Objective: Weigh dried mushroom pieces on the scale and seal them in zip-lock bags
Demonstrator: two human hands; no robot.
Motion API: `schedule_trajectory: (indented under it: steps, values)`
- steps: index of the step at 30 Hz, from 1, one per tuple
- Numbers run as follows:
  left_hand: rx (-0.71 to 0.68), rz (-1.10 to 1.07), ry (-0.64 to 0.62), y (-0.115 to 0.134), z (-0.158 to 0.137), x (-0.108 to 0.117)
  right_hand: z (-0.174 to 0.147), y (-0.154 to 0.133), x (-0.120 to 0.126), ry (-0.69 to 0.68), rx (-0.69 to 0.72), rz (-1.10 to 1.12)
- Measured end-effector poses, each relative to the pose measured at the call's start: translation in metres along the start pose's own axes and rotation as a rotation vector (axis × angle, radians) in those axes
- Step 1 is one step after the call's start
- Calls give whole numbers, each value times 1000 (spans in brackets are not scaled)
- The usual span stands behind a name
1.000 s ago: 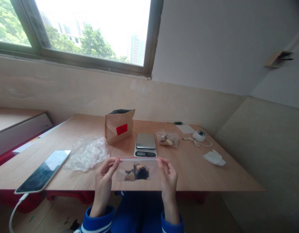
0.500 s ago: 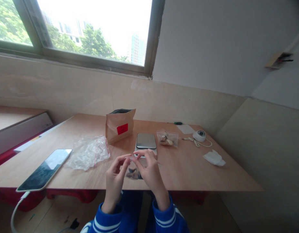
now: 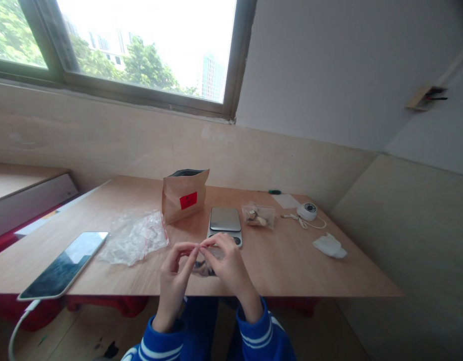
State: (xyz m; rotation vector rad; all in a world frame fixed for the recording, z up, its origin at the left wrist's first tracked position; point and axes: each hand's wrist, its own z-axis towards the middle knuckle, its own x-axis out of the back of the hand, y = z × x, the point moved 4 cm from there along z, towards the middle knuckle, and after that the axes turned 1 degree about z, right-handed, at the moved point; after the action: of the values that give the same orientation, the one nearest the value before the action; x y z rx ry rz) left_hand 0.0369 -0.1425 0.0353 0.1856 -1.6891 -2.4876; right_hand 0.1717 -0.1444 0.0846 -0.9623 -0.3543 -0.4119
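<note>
Clear zip bag pinched at top — left hand, right hand, fingertips meeting

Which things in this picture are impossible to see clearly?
Head view only:
- Small clear plastic bag: mostly hidden behind left hand and right hand; dark contents unidentifiable.
- Silver kitchen scale: display covered by fingers.
- Red label on brown paper bag: too small.

Surface: pale wood, matt, smooth. Small bag pinched in both hands: clear thin plastic, glossy. Heap of bags: same clear film, crinkled, red zip strips. Pouch: brown kraft paper, matt, red label. Scale: brushed metal top. Phone: glossy glass. Sleeves: blue knit cloth.
</note>
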Motion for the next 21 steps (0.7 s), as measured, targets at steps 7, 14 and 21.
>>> schedule_trajectory:
  steps: [7, 14, 21]
  values:
    - [4, -6, 5, -2, 0, 2, 1, 0, -6, 14, 33, -67]
    - [-11, -34, 22, -3, 1, 5, 0, -4, -6, 6, 102, -178]
    - [-103, 60, 28, -3, 3, 7, -2, -4, -5, 20, 145, -230]
